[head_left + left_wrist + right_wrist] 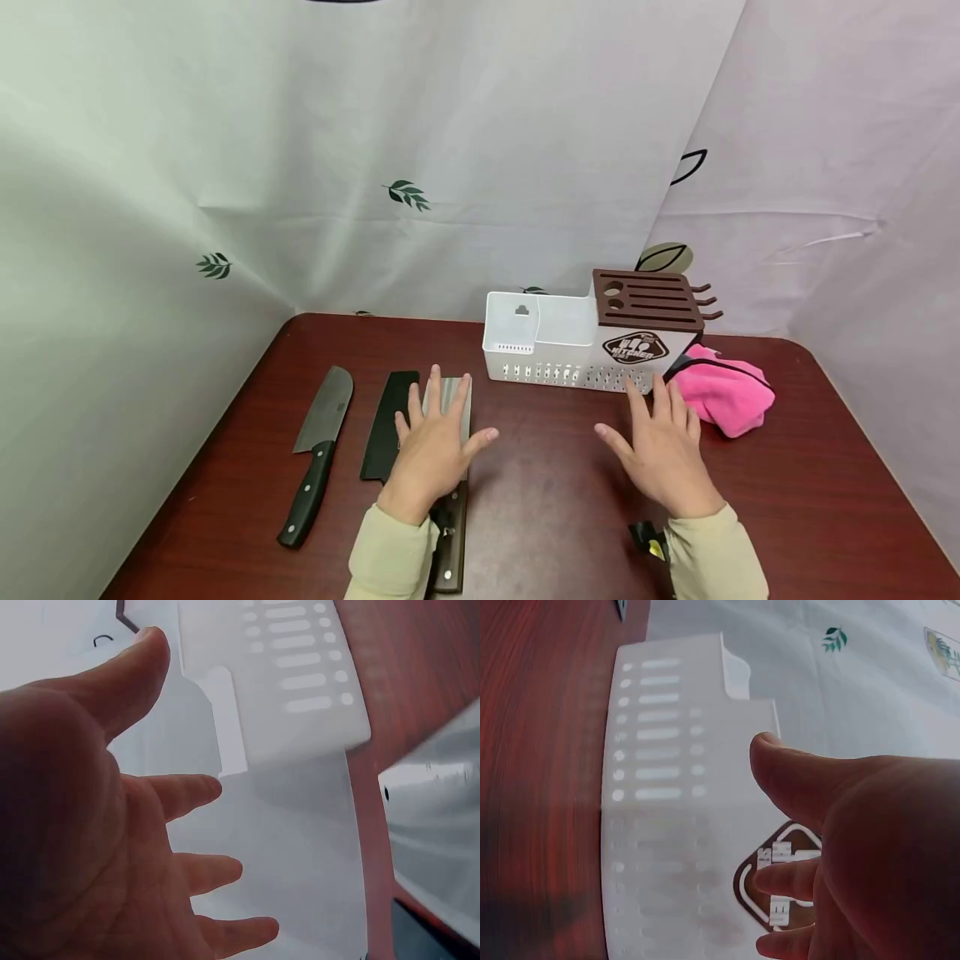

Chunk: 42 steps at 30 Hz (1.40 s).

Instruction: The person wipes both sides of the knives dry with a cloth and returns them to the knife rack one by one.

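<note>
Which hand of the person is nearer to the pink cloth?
Right. The right hand is just left of the pink cloth, on its near side; the left hand is much farther left, over the black blade.

Left hand (429, 450) and left sleeve (393, 554) partly cover black knife (390, 421) and steel cleaver (452, 542). Mark (342, 407) on leftmost knife (322, 454) too small to read. Pink cloth (723, 392) partly hidden behind rack (577, 354). Right sleeve (716, 558), left sleeve cut off by head view's bottom edge.

White and brown rack (597, 340), pink cloth (723, 393)
</note>
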{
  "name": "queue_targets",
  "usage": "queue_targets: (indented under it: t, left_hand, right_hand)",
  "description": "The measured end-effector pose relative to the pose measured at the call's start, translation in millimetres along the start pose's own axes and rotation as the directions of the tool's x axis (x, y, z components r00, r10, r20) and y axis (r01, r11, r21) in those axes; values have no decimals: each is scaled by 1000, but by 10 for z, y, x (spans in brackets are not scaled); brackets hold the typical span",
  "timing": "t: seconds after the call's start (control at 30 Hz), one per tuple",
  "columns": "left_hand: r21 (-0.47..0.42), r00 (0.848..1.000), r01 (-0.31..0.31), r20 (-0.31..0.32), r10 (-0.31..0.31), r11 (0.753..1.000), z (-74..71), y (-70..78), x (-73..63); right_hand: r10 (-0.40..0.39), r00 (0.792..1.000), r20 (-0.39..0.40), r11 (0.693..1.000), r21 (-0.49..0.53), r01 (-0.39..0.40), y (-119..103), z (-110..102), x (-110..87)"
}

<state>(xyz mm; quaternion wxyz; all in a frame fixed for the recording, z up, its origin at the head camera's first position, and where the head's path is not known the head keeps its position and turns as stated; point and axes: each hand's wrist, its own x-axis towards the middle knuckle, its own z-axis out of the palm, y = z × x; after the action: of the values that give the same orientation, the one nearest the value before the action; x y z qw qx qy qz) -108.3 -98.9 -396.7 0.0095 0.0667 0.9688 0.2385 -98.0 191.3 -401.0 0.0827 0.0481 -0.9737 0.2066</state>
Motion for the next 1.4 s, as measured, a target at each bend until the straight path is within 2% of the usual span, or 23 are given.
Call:
queue_targets:
  t: [0.33, 0.63, 0.87, 1.1, 1.3, 1.4]
  left_hand:
    - [29, 999, 45, -7, -45, 999, -126, -231, -56]
    - [79, 994, 113, 0, -114, 990, -282, -526, -166]
    - [94, 987, 151, 39, -155, 984, -380, -727, -280]
    - [67, 968, 231, 89, -236, 971, -504, -924, -356]
    - [54, 941, 320, 95, -324, 946, -545, -1129, -431]
    - [56, 933, 344, 91, -348, 937, -550, -1230, -470]
  right_hand:
    - [74, 997, 31, 997, -31, -73, 228, -48, 33]
    - [94, 994, 56, 994, -67, -90, 438, -33, 110]
    - [108, 994, 21, 992, -67, -106, 589, -66, 130]
    - [115, 993, -39, 991, -63, -117, 791, -152, 200]
    - [157, 987, -18, 985, -64, -158, 974, -230, 251]
    - [185, 983, 8, 981, -63, -184, 1061, -258, 271]
